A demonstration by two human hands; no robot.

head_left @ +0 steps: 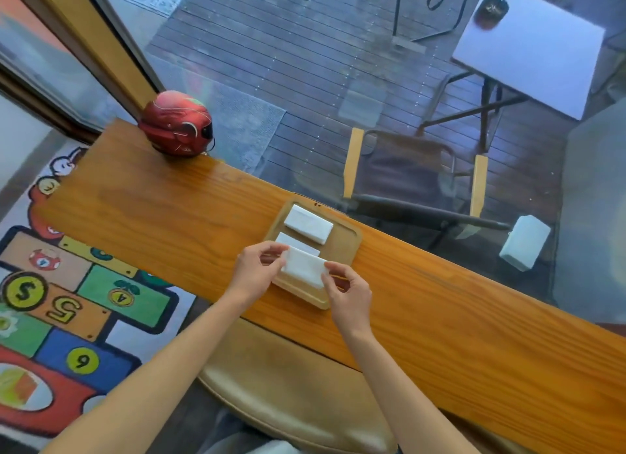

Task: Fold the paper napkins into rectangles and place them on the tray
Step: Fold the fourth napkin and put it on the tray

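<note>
A wooden tray (343, 247) lies on the long wooden counter (162, 209). One folded white napkin (308, 224) rests at the tray's far end, and a second folded napkin (296, 243) lies in the middle. A third folded white napkin (303, 267) is over the tray's near end, held at both ends. My left hand (255, 272) pinches its left edge. My right hand (347, 294) pinches its right corner. I cannot tell whether this napkin touches the tray.
A red helmet (176, 125) stands at the counter's far left by the window glass. A tan padded stool seat (291, 389) is under my arms. Beyond the glass stand a chair (406, 176) and a white table (531, 47). A colourful number mat (67, 304) covers the floor at left.
</note>
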